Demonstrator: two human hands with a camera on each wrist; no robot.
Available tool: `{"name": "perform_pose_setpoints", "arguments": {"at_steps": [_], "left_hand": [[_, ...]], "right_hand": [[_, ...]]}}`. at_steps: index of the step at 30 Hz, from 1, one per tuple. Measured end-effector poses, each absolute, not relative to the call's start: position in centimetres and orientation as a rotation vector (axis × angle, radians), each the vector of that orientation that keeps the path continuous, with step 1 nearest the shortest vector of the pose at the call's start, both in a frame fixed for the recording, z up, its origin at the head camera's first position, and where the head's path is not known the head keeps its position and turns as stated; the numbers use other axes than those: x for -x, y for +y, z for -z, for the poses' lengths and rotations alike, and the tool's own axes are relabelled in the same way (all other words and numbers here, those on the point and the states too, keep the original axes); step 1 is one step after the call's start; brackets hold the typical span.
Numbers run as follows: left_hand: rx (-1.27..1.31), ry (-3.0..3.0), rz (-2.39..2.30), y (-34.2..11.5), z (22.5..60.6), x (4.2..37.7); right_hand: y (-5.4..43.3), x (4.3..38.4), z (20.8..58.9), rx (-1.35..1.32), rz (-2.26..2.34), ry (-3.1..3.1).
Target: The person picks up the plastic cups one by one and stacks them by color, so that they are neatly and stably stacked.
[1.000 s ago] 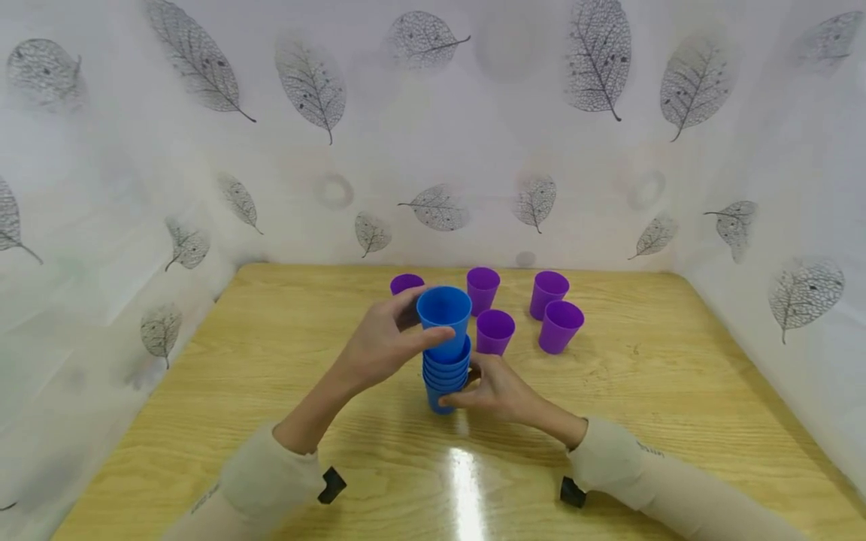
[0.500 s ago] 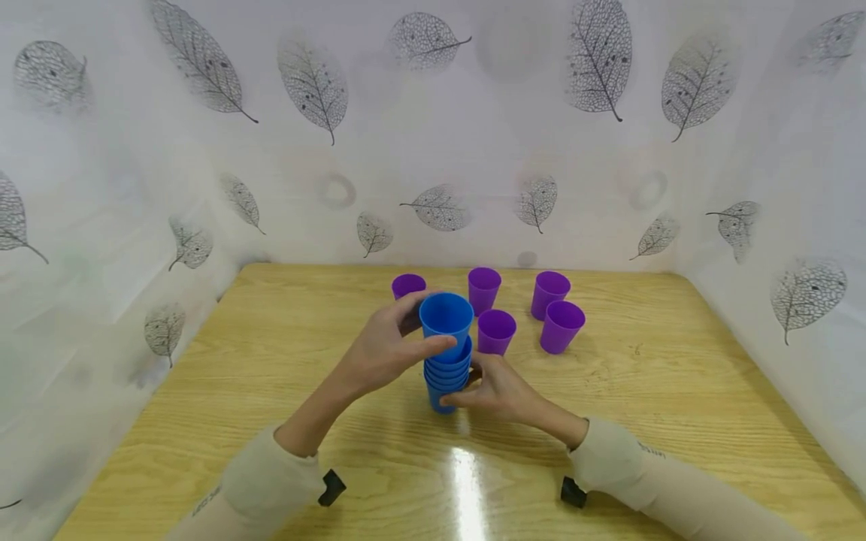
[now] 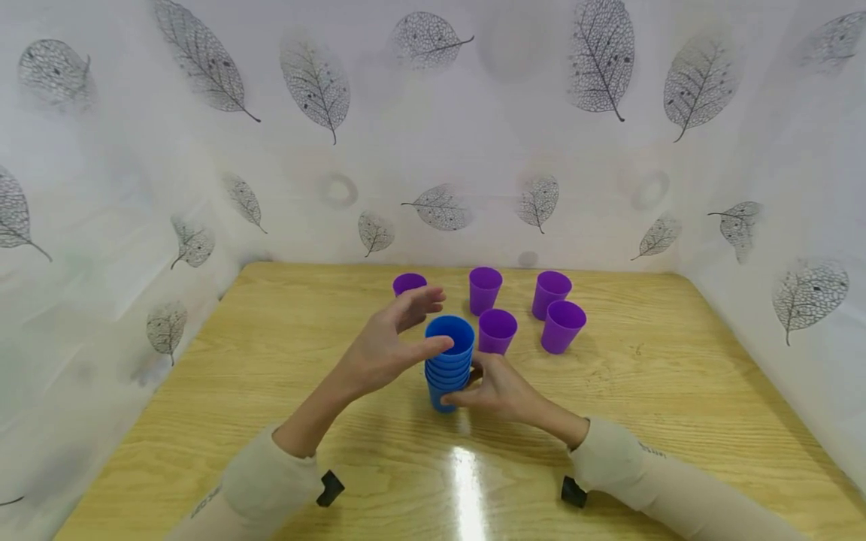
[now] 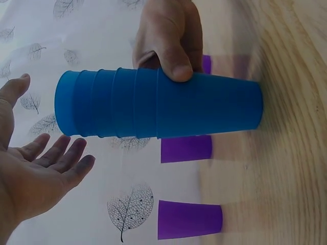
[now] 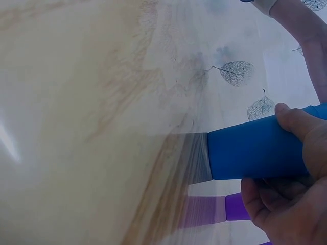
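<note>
A stack of nested blue cups (image 3: pixel 449 370) stands upright on the table in the head view. My right hand (image 3: pixel 501 389) grips its lower part from the right, thumb across the front; the right wrist view shows the same hand (image 5: pixel 301 199) around the blue wall (image 5: pixel 255 153). Beside the rim of the top cup, my left hand (image 3: pixel 382 347) is spread with nothing in its grasp. In the left wrist view that left hand (image 4: pixel 38 178) is apart from the stack (image 4: pixel 117 104), fingers extended. Several rims show one below another there.
Several purple cups stand separately behind the stack: one close behind (image 3: pixel 497 334), one farther back (image 3: pixel 484 293), one partly hidden by my left hand (image 3: pixel 410 282), and two at right, front (image 3: pixel 563 329) and rear (image 3: pixel 551 295). Leaf-printed cloth (image 3: pixel 433 135) encloses the wooden table (image 3: pixel 643 391).
The top blue cup has gone down into the stack, and my left hand has let go of it and opened its fingers. My right hand keeps its hold.
</note>
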State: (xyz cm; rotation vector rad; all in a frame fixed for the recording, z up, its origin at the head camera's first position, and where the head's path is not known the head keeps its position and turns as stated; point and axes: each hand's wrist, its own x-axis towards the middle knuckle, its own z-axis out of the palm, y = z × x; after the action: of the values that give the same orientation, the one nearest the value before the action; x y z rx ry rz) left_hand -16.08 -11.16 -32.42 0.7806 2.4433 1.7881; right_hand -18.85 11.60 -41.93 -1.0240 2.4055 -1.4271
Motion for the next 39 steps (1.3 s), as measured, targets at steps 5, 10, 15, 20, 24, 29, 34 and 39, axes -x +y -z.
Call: {"name": "perform_pose_setpoints", "arguments": {"at_steps": [5, 10, 15, 20, 24, 29, 34, 39], "left_hand": [[-0.746, 2.471, -1.839, -11.6, 32.8, 16.2], [-0.644, 2.499, -1.894, -12.3, 33.5, 16.4], [-0.55, 2.537, -1.915, -13.1, 34.3, 16.8], [-0.494, 2.54, -1.974, -13.5, 35.0, 17.2], [-0.445, 2.537, -1.989, -13.7, 35.6, 17.6], [-0.386, 2.544, -1.981, -13.8, 36.4, 17.9], [-0.353, 2.548, -1.998, -14.0, 36.9, 18.3], [-0.313, 2.562, -1.996, -14.3, 37.5, 18.8]], "right_hand": [[11.6, 18.8, 41.9, 1.015, 1.422, 2.413], [11.5, 18.7, 41.8, 0.986, 1.423, 2.415], [11.7, 18.4, 41.7, 0.984, 1.431, 2.41], [12.1, 17.9, 41.7, 1.0, 1.442, 2.408], [12.6, 17.4, 41.8, 0.99, 1.446, 2.421], [13.8, 16.7, 42.0, 0.984, 1.427, 2.469], [15.4, 16.1, 42.1, 0.922, 1.428, 2.484], [17.2, 15.5, 41.9, 0.872, 1.437, 2.507]]}}
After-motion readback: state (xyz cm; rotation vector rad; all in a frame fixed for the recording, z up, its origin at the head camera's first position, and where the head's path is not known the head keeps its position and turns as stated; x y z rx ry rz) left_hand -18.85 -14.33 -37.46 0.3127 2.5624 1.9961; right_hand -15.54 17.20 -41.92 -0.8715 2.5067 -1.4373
